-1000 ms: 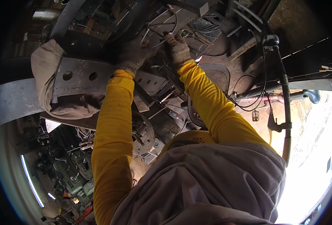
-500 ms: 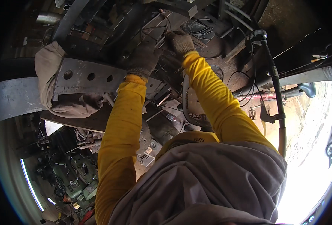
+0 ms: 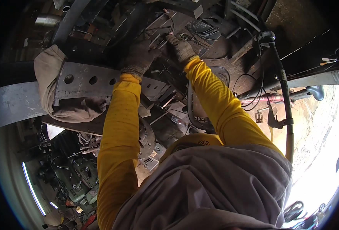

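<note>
Left hand, gloved, reaches past the upper edge of the holed plate as the head view shows it, its fingers turned toward the right hand. Its glove is too dark to tell whether the fingers are closed on anything. Gloved too, the right hand is beyond the plate's right end, its fingers bent and close together; whether they pinch something cannot be told.

Thin, pale rods lie in the narrow gap between the two hands, just beside the left fingertips and near the right ones. Contact with either glove is unclear. Slightly farther off, a dark cable curves above the right fingertips. A wire coil lies to the right of that cable, apart from both hands.

Cloth drapes around the plate's left end, bunching below its lower edge. Black mesh shows beside the right forearm, and a red bicycle frame is well apart on the right.
</note>
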Demonstrator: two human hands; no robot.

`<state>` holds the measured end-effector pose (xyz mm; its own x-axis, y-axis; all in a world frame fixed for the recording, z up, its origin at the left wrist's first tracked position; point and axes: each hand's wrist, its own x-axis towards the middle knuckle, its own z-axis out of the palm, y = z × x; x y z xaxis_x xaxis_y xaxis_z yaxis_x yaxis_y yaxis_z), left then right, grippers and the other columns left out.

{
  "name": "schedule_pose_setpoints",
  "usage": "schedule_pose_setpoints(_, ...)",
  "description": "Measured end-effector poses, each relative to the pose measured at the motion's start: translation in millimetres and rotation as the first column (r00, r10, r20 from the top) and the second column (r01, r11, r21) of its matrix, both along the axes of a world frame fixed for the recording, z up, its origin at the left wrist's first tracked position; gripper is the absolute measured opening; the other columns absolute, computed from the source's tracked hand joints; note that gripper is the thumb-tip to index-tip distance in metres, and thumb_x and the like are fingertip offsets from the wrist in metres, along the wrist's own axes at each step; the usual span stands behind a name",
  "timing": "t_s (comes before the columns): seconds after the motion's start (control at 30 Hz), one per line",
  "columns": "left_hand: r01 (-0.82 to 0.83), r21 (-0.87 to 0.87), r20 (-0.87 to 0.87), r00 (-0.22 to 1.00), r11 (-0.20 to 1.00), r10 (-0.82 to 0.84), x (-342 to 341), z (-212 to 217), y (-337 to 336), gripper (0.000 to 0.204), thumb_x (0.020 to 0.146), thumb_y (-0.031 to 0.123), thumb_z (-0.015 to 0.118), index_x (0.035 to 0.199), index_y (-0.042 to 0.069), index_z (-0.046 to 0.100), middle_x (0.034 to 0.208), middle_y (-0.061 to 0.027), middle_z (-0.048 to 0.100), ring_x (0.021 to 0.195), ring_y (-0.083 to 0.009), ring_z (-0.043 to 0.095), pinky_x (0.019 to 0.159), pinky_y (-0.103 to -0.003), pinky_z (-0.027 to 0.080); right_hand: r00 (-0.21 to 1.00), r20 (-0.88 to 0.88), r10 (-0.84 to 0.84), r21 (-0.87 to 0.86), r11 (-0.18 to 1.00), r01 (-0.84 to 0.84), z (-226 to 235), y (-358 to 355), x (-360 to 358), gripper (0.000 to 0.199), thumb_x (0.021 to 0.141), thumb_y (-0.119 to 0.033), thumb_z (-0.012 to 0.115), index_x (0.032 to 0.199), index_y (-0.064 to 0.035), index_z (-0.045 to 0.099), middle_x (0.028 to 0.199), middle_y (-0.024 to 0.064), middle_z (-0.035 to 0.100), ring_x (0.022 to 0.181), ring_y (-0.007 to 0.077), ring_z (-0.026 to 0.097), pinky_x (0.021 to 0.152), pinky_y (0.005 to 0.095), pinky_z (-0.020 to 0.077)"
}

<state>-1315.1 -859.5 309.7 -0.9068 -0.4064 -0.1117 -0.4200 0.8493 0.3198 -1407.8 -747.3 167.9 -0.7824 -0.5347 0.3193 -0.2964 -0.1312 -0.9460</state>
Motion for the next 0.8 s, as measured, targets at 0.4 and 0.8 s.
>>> schedule_pose_setpoints(0.4,0.000,-0.005,0.028,1.000,1.000,0.000,3,-5,-10,0.044,0.077,0.037,0.072,0.110,0.009,0.066,0.097,-0.0147,0.069,0.087,-0.0294,0.067,0.079,-0.039,0.051,0.917,0.368,0.151,-0.186,0.979,-0.086,0,-7,-6,0.043,0.098,-0.038,0.051,0.114,0.0000,0.064,0.109,0.0188,0.066,0.101,0.0239,0.062,0.091,0.0333,0.0461)
schedule_pose_setpoints(0.8,0.023,-0.333,-0.034,0.999,0.943,-0.036,3,-21,26,0.044,0.084,0.045,0.063,0.109,0.009,0.064,0.109,-0.0182,0.064,0.103,-0.0352,0.062,0.089,-0.045,0.049,0.966,0.259,-0.016,0.105,0.994,-0.011,14,4,-14,0.054,0.091,-0.043,0.061,0.114,0.0065,0.062,0.104,0.0219,0.068,0.098,0.0284,0.065,0.088,0.0328,0.0477)
